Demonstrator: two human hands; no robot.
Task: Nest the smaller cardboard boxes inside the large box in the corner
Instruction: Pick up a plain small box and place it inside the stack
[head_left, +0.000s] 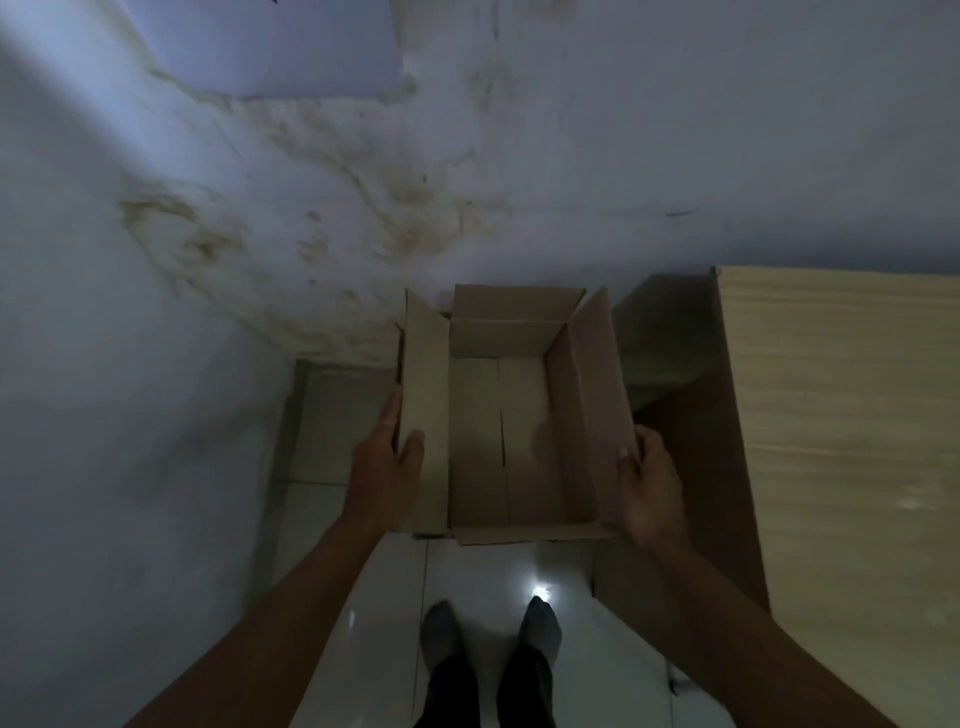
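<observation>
While both hands grip its side flaps, the open cardboard box (498, 415) sits in the corner, its far flap against the stained wall (363, 182), wooden cabinet (831, 415) just to its right. Can't tell if it rests on the tiled floor (363, 571) or hangs just above; underside hidden.

Left hand (387, 462): thumb hooked over the inner face of the left flap, remaining fingers behind the flap, out of sight — so pinching the flap edge near its closer end. Right hand (649, 488): thumb laid on the inner face of the right flap, other fingers wrapped outside; whether spread or together, can't tell.

Why held so, prob.: grip on opposite flaps keeps them splayed outward and the mouth wide, and lets the box be squared w/ the wall and the floor's corner. Far flap leans up on the wall, near flap folds toward the person's feet (488, 629), so all four are clear of the opening.

Inside: empty, bottom seam visible, pale patch at the far right of the base — light or scuff, unclear.

No smaller boxes in view. Judgement: this looks like the large receiving box being positioned; nesting itself not yet begun. Dim light, detail poor.
</observation>
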